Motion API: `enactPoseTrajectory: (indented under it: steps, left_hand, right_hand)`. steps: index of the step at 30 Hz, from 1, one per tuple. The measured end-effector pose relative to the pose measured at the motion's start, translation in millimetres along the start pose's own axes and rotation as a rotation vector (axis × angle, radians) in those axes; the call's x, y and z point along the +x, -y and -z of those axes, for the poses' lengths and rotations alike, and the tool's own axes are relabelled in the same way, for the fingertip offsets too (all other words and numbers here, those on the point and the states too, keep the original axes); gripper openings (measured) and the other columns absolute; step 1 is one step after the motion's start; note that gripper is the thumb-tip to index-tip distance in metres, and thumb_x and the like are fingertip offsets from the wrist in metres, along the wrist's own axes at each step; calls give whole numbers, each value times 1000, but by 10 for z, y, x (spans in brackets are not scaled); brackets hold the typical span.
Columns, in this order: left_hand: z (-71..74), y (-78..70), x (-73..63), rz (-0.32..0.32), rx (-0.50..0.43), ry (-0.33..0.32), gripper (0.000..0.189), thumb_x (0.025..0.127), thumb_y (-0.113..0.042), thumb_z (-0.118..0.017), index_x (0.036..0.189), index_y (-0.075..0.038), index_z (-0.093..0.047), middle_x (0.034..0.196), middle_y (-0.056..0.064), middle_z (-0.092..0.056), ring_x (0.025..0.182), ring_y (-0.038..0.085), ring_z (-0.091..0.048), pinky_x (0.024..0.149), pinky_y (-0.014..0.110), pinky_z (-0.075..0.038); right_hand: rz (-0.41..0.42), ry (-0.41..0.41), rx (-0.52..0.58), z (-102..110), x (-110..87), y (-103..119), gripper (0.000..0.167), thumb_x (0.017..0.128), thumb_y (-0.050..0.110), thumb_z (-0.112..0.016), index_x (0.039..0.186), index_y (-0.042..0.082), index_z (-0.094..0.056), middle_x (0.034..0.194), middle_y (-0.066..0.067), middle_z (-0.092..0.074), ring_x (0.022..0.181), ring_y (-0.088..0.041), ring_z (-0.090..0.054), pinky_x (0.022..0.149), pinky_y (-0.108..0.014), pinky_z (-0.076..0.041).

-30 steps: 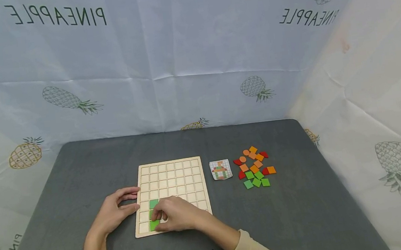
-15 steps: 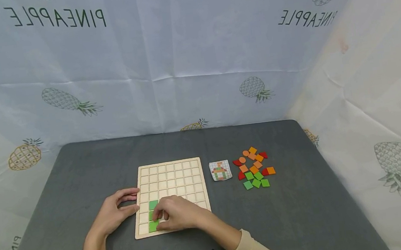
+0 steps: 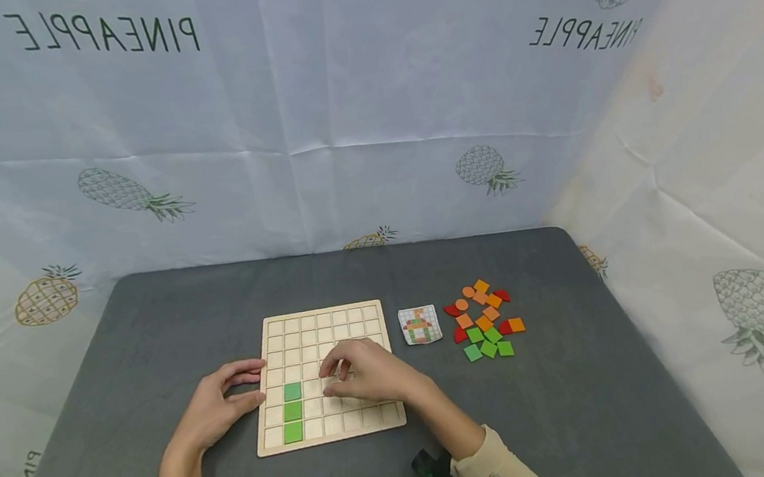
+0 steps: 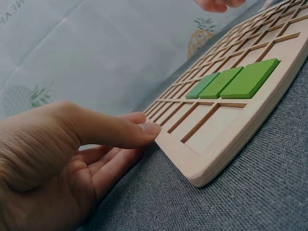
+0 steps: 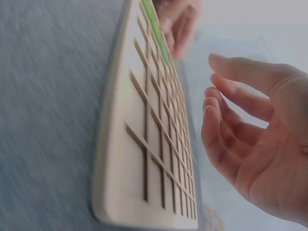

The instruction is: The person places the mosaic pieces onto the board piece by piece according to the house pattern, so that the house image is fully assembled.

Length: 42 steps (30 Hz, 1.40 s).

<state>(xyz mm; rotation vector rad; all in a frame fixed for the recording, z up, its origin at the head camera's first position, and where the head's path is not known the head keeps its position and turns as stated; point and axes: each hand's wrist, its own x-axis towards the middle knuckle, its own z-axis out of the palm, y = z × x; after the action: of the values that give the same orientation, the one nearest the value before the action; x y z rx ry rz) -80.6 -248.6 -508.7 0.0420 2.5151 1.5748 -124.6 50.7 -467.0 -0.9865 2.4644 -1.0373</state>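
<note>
In the head view, a pale wooden grid board is seen lying flat on a dark grey counter. Three green tiles are set in the second column from the left, in the lowest three rows; the uppermost is tinted bluish. The board's left edge is touched by the left hand, its thumb and fingers spread apart. The right hand is held above the board, right of the tiles, thumb and fingertips apart. Just right of the board a small printed card is laid, and beyond it loose pieces in orange, red and green are scattered. Cloth printed with pineapples is hung behind.

In the left wrist view, the left thumb tip is rested against the board's rim, and the tiles are seated side by side.

In the right wrist view, slightly blurred, a gap is shown between the right fingertips and the board; nothing is gripped.
</note>
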Motion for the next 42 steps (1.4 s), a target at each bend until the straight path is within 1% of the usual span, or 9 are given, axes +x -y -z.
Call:
enactPoseTrajectory:
  steps: [3,7,10,16,22,30,35,39,42]
  left_hand:
    - [3,1,-4,-1,-1,2,60,93,-2,-82,148,4,-60,142,24,-64,109,2,-68,88,17,-61]
    - [5,2,-6,-6,0,5,59,93,-1,-82,148,4,-60,141,25,-65,109,1,-68,88,16,-61]
    - [7,2,-4,-9,-1,6,59,93,-1,-82,148,4,-60,141,25,-65,109,1,-68,88,16,-61]
    - [9,13,1,-15,12,5,59,94,-2,-82,148,4,-60,140,25,-66,110,3,-69,88,16,-61]
    - [10,26,4,-13,2,11,59,94,-2,-81,148,4,-60,141,24,-65,109,1,-68,88,16,-61]
    - [12,29,-2,-18,-9,10,58,95,-2,-81,148,5,-60,141,25,-65,109,-1,-68,89,16,-61]
    - [12,22,-7,-8,-7,9,58,94,-2,-81,148,4,-60,141,25,-65,110,2,-69,89,16,-61]
    - [11,16,-5,2,-5,13,59,94,-3,-81,148,4,-60,141,24,-65,111,6,-70,89,16,-61]
    - [9,14,-2,7,4,10,59,94,-3,-81,148,3,-60,140,24,-65,111,8,-70,88,15,-61]
  right_hand:
    - [-3,-30,13,101,-41,-63,20,97,20,-84,114,10,-81,110,-3,-81,87,-1,-67,79,-16,-54]
    - [-8,-60,28,229,-121,-158,23,98,20,-82,117,7,-80,115,-7,-79,94,-15,-72,79,-20,-55]
    - [-36,-90,45,325,-189,-241,26,99,21,-81,119,6,-79,117,-9,-79,96,-20,-73,79,-21,-55]
    - [-103,-160,79,534,-332,-417,28,99,21,-82,121,3,-78,112,-12,-77,91,-18,-67,70,-22,-53]
    - [-138,-221,94,746,-484,-572,30,99,19,-81,123,2,-77,122,-18,-76,98,-23,-72,77,-26,-59]
    - [-230,-297,91,1005,-682,-778,31,98,18,-81,125,3,-77,119,-15,-77,97,-22,-71,72,-28,-57]
    - [-299,-298,103,1137,-804,-932,31,100,18,-79,127,3,-76,121,-18,-76,99,-23,-69,75,-30,-57]
    - [-328,-288,88,1208,-900,-1058,30,101,17,-78,127,3,-76,123,-17,-76,103,-26,-70,79,-33,-59]
    - [-339,-281,63,1244,-962,-1156,28,101,18,-78,125,4,-78,117,-15,-76,101,-26,-72,80,-33,-59]
